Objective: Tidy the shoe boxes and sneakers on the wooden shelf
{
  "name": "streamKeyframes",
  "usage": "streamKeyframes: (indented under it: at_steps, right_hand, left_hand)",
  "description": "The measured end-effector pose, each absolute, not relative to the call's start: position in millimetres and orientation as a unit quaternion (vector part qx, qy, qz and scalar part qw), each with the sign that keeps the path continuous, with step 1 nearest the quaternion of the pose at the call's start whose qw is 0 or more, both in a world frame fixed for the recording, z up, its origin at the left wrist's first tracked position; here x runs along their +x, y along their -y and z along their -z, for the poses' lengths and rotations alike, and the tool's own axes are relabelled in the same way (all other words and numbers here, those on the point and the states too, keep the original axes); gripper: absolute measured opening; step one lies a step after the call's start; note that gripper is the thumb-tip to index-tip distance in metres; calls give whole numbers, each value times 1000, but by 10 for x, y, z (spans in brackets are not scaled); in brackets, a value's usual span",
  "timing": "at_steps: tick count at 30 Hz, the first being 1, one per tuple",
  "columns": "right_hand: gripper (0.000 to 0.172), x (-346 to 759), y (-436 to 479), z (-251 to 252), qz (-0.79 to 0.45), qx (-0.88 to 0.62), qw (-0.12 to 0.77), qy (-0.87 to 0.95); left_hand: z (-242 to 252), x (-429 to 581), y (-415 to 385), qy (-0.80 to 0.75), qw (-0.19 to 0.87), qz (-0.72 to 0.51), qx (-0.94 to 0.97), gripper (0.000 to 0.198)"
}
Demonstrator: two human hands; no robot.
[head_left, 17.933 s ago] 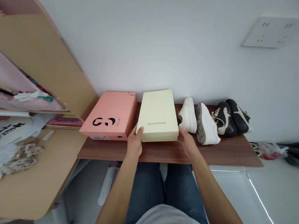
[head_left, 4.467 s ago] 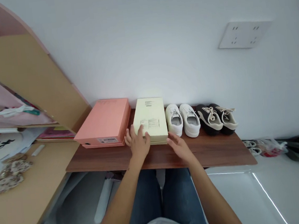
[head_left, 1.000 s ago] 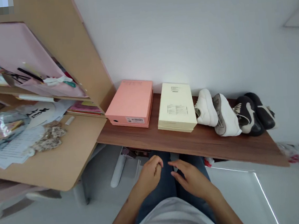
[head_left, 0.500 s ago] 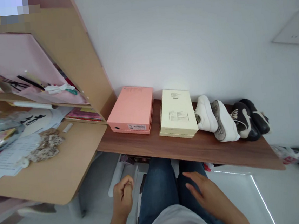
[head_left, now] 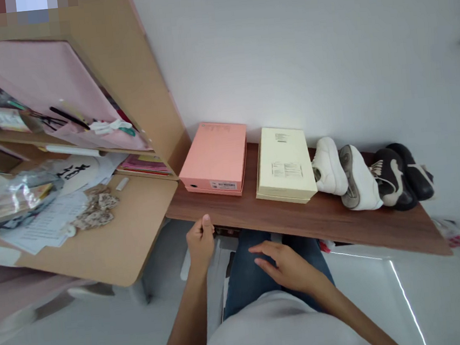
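My left hand (head_left: pixel 201 239) is closed in a fist with the thumb on top, just short of the front edge of the brown wooden shelf (head_left: pixel 295 220); I see nothing in it. Over my lap hangs my right hand (head_left: pixel 281 262), thumb and fingers apart and holding nothing. On the shelf, a closed pink shoe box (head_left: pixel 216 155) is nearest my left hand. Right of it lies a closed cream shoe box (head_left: pixel 284 162). A pair of white shoes (head_left: pixel 360 176) and a pair of black shoes (head_left: pixel 395 178) stand beside it.
To the left is a tan desk (head_left: pixel 144 216) with papers (head_left: pixel 41 220), a clear plastic bag (head_left: pixel 24 192) and a patterned scrunchie-like cloth (head_left: pixel 97 209). A tall desk panel (head_left: pixel 134 68) borders the shelf. A white wall (head_left: pixel 290 42) rises behind.
Both hands have moved up toward the shelf, the right one also leftward over my lap. The view has shifted a little. Boxes and shoes stay in place.
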State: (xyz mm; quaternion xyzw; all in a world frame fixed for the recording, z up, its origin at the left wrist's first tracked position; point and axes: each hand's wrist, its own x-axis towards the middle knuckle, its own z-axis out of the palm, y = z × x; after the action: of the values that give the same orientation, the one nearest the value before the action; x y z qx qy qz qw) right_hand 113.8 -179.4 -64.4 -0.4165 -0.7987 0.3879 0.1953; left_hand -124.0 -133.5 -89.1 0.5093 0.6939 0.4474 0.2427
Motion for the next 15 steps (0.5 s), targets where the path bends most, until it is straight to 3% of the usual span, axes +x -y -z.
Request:
streamKeyframes:
  at_steps: [3, 7, 10, 15]
  right_hand:
    - [33, 1092, 1665, 631, -363, -418, 198, 809]
    - [38, 1110, 1500, 702, -334, -442, 227, 801]
    - [44, 1052, 1360, 712, -334, -447, 251, 791]
    - [66, 768, 1005, 726, -415, -475, 364, 685]
  left_hand:
    - [989, -1325, 1307, -684, 255, -449, 515, 35]
    - [1221, -1519, 1196, -680, 284, -490, 465, 51]
    - [1281, -1696, 956, -678, 307, -519, 421, 52]
    - [1108, -1937, 359, -643, 295, -592, 386, 52]
